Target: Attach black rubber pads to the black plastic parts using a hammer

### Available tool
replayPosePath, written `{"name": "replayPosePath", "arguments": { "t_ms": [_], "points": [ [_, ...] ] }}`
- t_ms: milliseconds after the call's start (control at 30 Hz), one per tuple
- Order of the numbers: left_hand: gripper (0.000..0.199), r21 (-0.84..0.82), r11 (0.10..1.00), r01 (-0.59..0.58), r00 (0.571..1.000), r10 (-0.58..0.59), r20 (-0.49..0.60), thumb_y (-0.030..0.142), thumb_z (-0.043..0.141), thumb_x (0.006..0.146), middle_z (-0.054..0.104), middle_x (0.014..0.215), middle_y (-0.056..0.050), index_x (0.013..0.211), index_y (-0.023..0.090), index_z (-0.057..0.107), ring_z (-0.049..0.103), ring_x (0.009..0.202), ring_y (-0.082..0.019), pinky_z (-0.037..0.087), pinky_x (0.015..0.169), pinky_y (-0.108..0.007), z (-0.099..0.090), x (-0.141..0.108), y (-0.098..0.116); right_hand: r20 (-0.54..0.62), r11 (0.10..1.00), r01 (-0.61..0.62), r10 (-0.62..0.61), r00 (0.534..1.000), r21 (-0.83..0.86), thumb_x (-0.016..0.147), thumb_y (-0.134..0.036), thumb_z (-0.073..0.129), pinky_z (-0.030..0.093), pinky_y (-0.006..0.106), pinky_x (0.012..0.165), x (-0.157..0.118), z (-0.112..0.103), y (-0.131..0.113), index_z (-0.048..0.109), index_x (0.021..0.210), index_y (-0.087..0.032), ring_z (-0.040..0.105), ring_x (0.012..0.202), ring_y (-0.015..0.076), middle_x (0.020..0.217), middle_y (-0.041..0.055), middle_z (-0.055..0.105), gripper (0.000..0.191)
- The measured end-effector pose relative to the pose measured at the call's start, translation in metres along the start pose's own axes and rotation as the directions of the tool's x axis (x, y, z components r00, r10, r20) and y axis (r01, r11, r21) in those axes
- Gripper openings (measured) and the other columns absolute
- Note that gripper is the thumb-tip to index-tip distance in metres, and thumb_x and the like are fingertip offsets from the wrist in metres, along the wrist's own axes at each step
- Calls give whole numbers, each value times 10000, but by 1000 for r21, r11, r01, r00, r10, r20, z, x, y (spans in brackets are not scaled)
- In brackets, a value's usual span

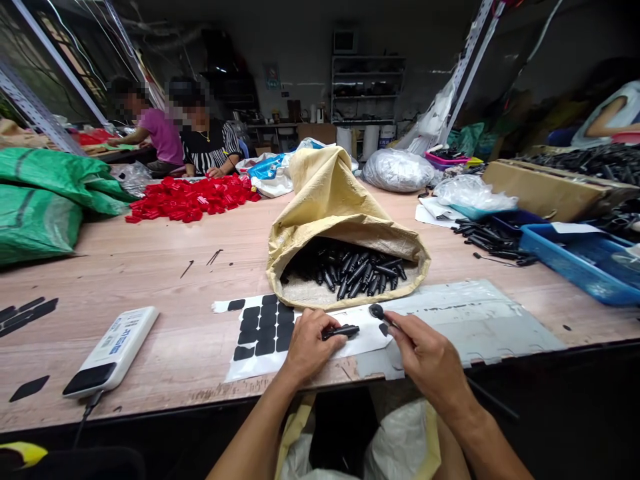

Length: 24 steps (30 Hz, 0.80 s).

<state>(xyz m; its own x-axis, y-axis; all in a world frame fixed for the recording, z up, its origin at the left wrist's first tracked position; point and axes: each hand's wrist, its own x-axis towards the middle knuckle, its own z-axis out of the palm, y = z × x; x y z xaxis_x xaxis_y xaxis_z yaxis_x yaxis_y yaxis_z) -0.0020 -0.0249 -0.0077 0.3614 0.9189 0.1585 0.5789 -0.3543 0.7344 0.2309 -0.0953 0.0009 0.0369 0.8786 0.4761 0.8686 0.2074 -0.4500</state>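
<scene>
My left hand (309,345) is closed around a short black tube (345,331), whose end points right. In my right hand (425,352), thumb and fingers pinch a slim black piece with a round, ring-like head (377,311). The two pieces are apart. Under my hands lies a white sheet (367,339) with rows of black rounded-square stickers (268,328) on its left part. A small dark patch (383,329) is beside my right fingertips. Just beyond, a yellow woven sack (333,183) lies with its mouth toward me, full of black tubes (357,272).
A white power bank (113,350) with a cable lies left. Farther back are red parts (193,197), green sacks (43,200) and two people. On the right are a grey sheet (480,320), a blue tray (580,263) and black parts (493,241). An open sack (400,440) is below the table edge.
</scene>
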Motion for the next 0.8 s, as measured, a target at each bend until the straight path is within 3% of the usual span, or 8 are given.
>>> {"name": "replayPosePath", "arguments": {
  "t_ms": [67,233,400,533,633,700,800],
  "points": [
    [142,-12,1000,-11,1000,11,18,367,647,907,659,869,-5,885,251,726,525,923,-215,368,829,-350,-1,1,0,-18,999,27,-27,999,-40,991,-280,495,517,295,846,3,-9,26,657,1229,-256,686,986,191,1124,35,726,290],
    [419,26,1000,-4,1000,4,30,432,421,1025,616,835,-16,741,212,635,508,899,-204,362,836,-352,-2,1,-2,64,966,196,-187,980,-172,974,-255,506,494,361,851,10,-20,90,726,1126,-273,643,921,211,1017,32,736,268],
    [479,32,999,-1,999,0,42,433,337,1051,603,831,-19,747,211,633,504,899,-203,363,843,-355,-3,-1,-1,-1,966,206,-209,978,-154,950,-215,507,486,424,917,8,-13,113,739,1106,-274,605,1018,236,1065,56,710,286],
    [502,22,1000,9,999,-10,39,439,320,1059,611,837,-16,741,214,637,512,904,-202,356,869,-362,-3,-2,-1,-113,969,159,-182,977,-187,896,-197,547,465,492,960,11,-14,96,723,1146,-289,575,1131,286,1223,76,644,319],
    [508,27,1000,3,999,-4,39,439,312,1062,608,831,-13,739,212,632,514,898,-199,352,874,-361,-4,-2,0,-189,980,194,-199,962,-46,894,-171,550,456,482,992,19,-17,60,621,1304,-271,577,1117,269,1185,81,643,428],
    [510,38,999,-8,999,6,46,432,310,1063,609,826,-15,738,210,634,512,891,-200,351,864,-361,-5,-2,1,-127,971,205,-189,974,123,922,-173,535,477,433,966,23,-15,31,544,1378,-260,584,1069,238,1102,70,659,464],
    [488,54,998,-44,996,39,75,418,322,1062,618,842,-20,757,206,638,505,894,-204,345,852,-363,-7,-3,2,73,945,188,-214,974,267,946,-216,540,492,385,911,28,-3,-7,498,1397,-242,584,972,205,1027,52,661,454]
  ]
}}
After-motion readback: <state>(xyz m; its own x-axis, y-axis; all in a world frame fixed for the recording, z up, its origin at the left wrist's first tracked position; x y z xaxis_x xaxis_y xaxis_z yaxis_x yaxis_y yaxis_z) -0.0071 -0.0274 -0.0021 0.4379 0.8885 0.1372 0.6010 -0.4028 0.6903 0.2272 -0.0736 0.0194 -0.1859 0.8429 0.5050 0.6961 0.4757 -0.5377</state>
